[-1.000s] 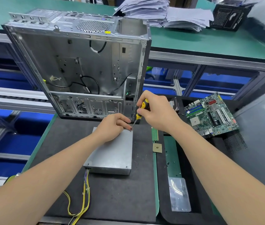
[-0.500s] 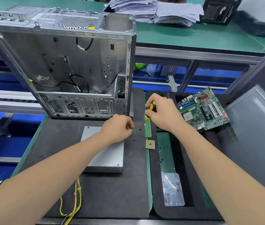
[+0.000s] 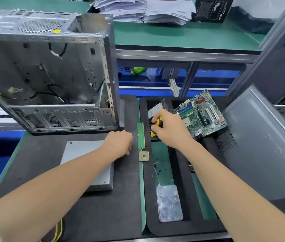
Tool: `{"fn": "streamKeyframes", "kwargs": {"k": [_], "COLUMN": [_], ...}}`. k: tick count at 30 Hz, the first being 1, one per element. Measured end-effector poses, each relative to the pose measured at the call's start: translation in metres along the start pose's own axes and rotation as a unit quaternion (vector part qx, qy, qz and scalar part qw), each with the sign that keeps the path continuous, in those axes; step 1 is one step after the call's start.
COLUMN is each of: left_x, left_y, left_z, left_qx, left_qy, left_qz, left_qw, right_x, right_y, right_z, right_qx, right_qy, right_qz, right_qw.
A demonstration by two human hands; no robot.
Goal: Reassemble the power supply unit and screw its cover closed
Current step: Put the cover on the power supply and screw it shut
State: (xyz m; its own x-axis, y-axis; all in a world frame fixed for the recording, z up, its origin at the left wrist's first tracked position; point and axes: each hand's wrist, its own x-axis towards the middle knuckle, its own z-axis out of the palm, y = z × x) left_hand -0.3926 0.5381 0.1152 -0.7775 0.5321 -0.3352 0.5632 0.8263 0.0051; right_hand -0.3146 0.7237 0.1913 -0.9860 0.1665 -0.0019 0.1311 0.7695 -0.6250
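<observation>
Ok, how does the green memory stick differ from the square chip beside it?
The memory stick is long, narrow and green; the chip is small, square and gold-toned. The stick lies farther from the person, beside the right hand gripping the screwdriver; the chip lies nearer. Both lie flat along the green strip.

Bright, even light from overhead, and the whole worktop [image 3: 103,215] is well lit. Shadows are soft: a faint one under the left hand [image 3: 119,144], a darker pool beneath the right hand [image 3: 170,130] gripping the screwdriver [image 3: 158,123]. Glare flares on the plastic bag [image 3: 169,203] near the front edge. A dull sheen crosses the side panel [image 3: 260,151]. The computer case [image 3: 51,70] looks slightly smeared, and straight rails bow toward the picture's edges.
</observation>
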Motion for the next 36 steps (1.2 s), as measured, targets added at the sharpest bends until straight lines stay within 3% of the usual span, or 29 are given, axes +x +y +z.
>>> {"fn": "streamKeyframes", "kwargs": {"k": [4,9,15,24,36], "left_x": [-0.006,-0.033,-0.059,-0.078,-0.08], "left_y": [-0.009,-0.034,-0.07,-0.106,-0.11], "left_z": [-0.008,-0.028,-0.018,-0.004,0.003], "left_qx": [-0.147,-0.328,-0.48,-0.571,-0.572], "left_qy": [0.042,0.136,0.215,0.234,0.249], "left_qz": [0.022,0.046,0.022,0.047,0.043], "left_qw": [0.988,0.934,0.85,0.786,0.78], "right_x": [0.001,0.008,0.012,0.01,0.01], "right_y": [-0.01,-0.039,-0.078,-0.108,-0.12], "right_z": [-0.007,-0.014,-0.005,0.008,0.008], "right_qx": [0.049,0.107,0.118,0.124,0.076], "right_qy": [0.032,0.088,0.061,0.051,-0.006], "right_qz": [-0.008,-0.042,-0.088,-0.107,-0.149], "right_qw": [0.998,0.989,0.987,0.985,0.986]}}
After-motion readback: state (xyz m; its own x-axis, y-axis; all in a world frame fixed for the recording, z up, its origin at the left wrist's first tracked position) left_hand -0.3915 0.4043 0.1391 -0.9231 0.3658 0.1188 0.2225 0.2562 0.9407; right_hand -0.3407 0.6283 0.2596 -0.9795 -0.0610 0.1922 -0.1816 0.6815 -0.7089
